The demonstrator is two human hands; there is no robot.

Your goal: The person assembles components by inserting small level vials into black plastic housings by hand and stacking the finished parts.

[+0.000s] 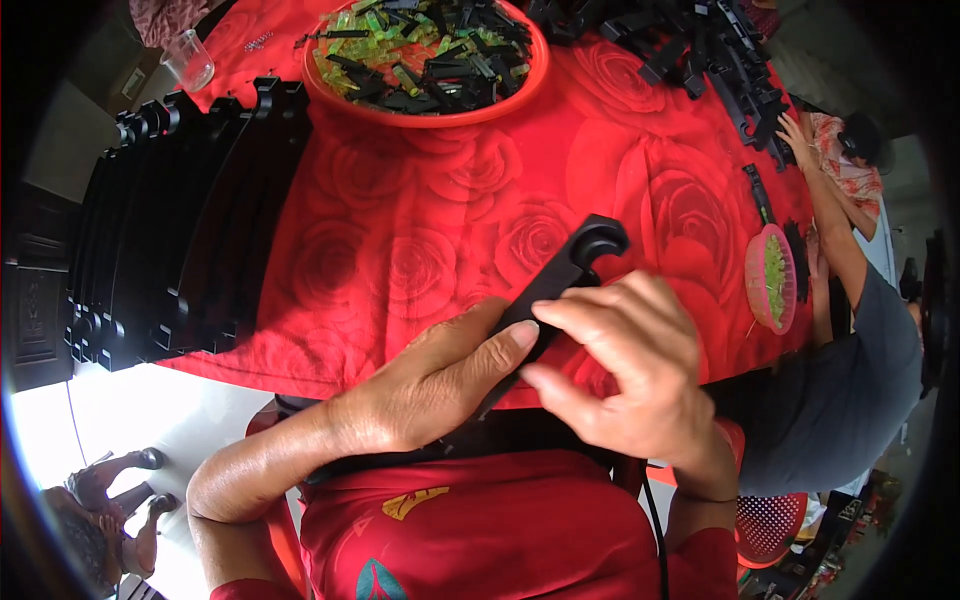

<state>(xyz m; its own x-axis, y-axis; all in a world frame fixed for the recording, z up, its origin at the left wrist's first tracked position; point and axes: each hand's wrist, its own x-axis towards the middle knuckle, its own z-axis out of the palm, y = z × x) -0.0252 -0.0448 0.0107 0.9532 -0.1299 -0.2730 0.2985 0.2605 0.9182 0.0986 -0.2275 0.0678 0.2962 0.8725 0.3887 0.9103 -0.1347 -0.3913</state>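
Both hands pinch long black plastic bracket with hooked end [560, 285]: left hand [430, 385] underneath, right hand [630, 370] fingers closed on top. Red rose-print tablecloth [420, 230] below.

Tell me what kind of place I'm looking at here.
Likely a small home-style assembly workshop: a table under a red rose-print cloth, a red basin of small parts, stacked black plastic pieces, and a co-worker alongside.
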